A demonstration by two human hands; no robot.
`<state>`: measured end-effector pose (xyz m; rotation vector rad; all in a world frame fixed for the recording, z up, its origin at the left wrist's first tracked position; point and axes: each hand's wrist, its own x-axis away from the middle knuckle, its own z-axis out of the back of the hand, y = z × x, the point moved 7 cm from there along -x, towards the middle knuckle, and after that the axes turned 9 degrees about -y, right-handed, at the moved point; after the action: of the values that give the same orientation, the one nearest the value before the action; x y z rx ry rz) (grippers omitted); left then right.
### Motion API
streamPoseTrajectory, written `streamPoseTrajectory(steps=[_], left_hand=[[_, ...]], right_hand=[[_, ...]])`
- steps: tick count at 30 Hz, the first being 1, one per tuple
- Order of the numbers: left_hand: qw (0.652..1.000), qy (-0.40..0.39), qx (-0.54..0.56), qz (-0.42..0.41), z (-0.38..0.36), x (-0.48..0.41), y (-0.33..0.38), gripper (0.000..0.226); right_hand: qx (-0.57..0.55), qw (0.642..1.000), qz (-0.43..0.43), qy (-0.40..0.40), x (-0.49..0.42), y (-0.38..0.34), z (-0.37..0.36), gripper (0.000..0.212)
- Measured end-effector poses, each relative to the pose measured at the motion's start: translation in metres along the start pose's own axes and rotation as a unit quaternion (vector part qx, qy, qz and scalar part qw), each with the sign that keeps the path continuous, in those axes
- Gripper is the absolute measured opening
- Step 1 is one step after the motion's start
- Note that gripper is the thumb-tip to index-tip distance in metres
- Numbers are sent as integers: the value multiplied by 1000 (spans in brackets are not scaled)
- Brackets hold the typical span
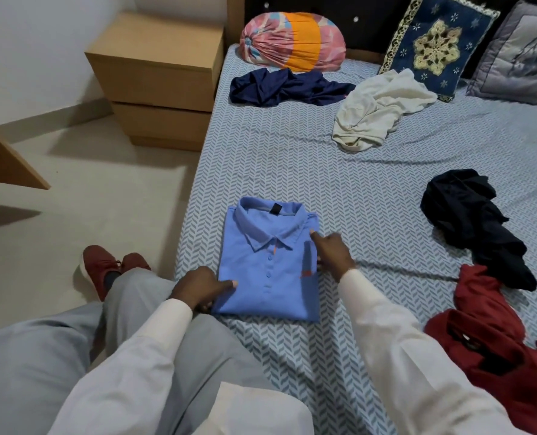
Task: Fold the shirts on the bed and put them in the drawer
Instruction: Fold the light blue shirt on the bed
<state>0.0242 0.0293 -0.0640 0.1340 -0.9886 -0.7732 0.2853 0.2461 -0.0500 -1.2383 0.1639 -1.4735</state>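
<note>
Head view, the only view.

- Step in hand: the fold of the light-blue collared polo shirt [268, 265] looks finished. It lies as a neat rectangle, collar up and placket centred, on the chevron-patterned blue bed sheet [339, 171] near the bed's left edge, just in front of the person's knees. My reading is a final squaring of the edges before the lift.
- Left hand [202, 288]: at the shirt's lower-left corner, thumb flat on top of the cloth, fingers curled below the edge. It is clamped on that corner.
- Right hand [333, 252]: on the shirt's right edge, forefinger straight and pressing near the shoulder, the other fingers bent loosely along the side. No pinch is visible, so I call it unclosed.
- Both arms in white sleeves, reaching forward and down from a seated pose.
- Next move, as I judge it: slide both hands under the sides, lift the shirt flat so the fold keeps, and carry it left to the light-brown two-drawer bedside chest [163, 80]. Both its drawers are closed, so one needs opening.
- Still unfolded on the bed: crumpled navy shirt [286, 87], cream shirt [377, 111], black shirt [474, 221], dark-red shirt [505, 350].
</note>
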Motion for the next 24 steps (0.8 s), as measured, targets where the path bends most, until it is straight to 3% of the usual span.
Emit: streamPoseTrajectory(steps=[3,8,13,16,18,21,24], left_hand=[[995,-85,-51,-4,-11,5,-4,48],[996,-73,-37,-33,-21,4,-5,38],[1000,-25,8,-15,-15,0,-12,32],[986,-20,155,-49,-15,-6,-6,25],[968,-6,241,-74,-9,-8,3,49],[960,7,258,-112,6,-10,24,79],[944,0,303,-127,18,-25,32,73]], right_hand=[[76,995,-23,-54,30,53,-15,67],[60,990,-21,-129,75,81,-33,22],[139,989,4,-52,72,78,-22,38],[104,994,23,-13,68,56,-21,33],[49,998,47,0,59,39,-20,53],[21,993,111,-33,41,12,-19,68],[-23,984,143,-104,25,-8,-19,63]])
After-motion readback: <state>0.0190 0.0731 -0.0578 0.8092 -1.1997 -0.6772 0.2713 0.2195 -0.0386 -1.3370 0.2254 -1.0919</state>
